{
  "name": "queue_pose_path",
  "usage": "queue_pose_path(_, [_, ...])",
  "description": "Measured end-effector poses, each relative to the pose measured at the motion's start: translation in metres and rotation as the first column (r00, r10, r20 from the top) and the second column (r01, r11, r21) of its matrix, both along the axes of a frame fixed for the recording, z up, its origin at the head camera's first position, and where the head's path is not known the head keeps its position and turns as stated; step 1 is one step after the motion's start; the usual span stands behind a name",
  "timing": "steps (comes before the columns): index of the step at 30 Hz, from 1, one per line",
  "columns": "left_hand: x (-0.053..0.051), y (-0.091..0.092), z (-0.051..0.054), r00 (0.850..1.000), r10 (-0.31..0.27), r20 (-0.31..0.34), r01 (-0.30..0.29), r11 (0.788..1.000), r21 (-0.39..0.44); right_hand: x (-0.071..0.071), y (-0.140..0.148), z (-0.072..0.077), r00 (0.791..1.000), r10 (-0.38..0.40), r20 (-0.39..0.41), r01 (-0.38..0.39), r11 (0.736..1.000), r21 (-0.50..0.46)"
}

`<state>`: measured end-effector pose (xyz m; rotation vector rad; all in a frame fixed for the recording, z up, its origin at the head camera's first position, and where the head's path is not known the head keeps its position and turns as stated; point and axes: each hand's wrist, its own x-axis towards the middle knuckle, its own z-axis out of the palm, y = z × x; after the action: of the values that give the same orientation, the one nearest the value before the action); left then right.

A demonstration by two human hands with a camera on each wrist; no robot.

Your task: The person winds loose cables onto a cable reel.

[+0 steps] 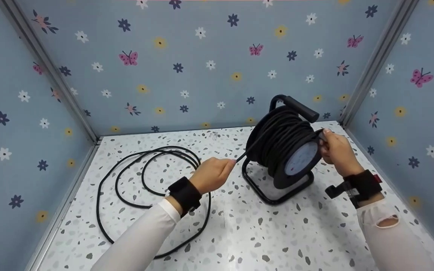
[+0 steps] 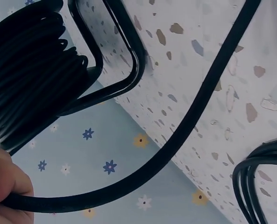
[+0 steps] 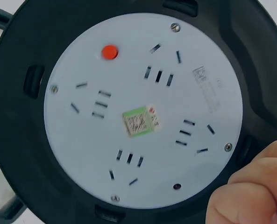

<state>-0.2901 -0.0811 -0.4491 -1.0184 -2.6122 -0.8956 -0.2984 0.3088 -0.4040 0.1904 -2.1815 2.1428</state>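
A black cable reel (image 1: 273,139) stands on its tubular frame on the right of the table, wound with many turns of black cable. My left hand (image 1: 214,174) grips the cable (image 2: 175,140) left of the reel, and a straight stretch runs up from it to the drum. Loose cable coils (image 1: 121,205) lie on the table to the left, passing under the left forearm. My right hand (image 1: 339,150) holds the reel at the edge of its pale socket face (image 3: 143,112); a small grey part shows by the thumb, and the fingers hide most of it.
The speckled white tabletop (image 1: 239,241) is bounded by flowered blue panels (image 1: 202,75) at the back and both sides. The reel's carrying handle (image 1: 300,108) sticks up near the back panel. Grey metal posts (image 1: 375,64) mark the corners.
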Motion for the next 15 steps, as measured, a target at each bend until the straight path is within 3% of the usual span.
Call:
queue_pose_path(6, [-0.003, 0.013, 0.007, 0.997, 0.022, 0.075, -0.023, 1.0, 0.01, -0.007, 0.014, -0.008, 1.0, -0.003, 0.018, 0.002, 1.0, 0.031])
queue_pose_path(10, [-0.006, 0.027, 0.01, 0.992, 0.016, 0.127, -0.016, 1.0, -0.002, -0.012, 0.023, -0.013, 0.999, -0.029, 0.015, 0.026, 0.984, 0.174])
queue_pose_path(12, [-0.008, 0.033, 0.011, 0.989, 0.015, 0.144, -0.015, 1.0, -0.004, -0.013, 0.027, -0.015, 0.999, -0.05, -0.005, 0.049, 0.96, 0.274])
queue_pose_path(15, [-0.011, 0.041, 0.012, 0.984, 0.016, 0.175, -0.018, 1.0, 0.014, -0.014, 0.032, -0.017, 0.994, -0.084, -0.067, 0.105, 0.889, 0.446])
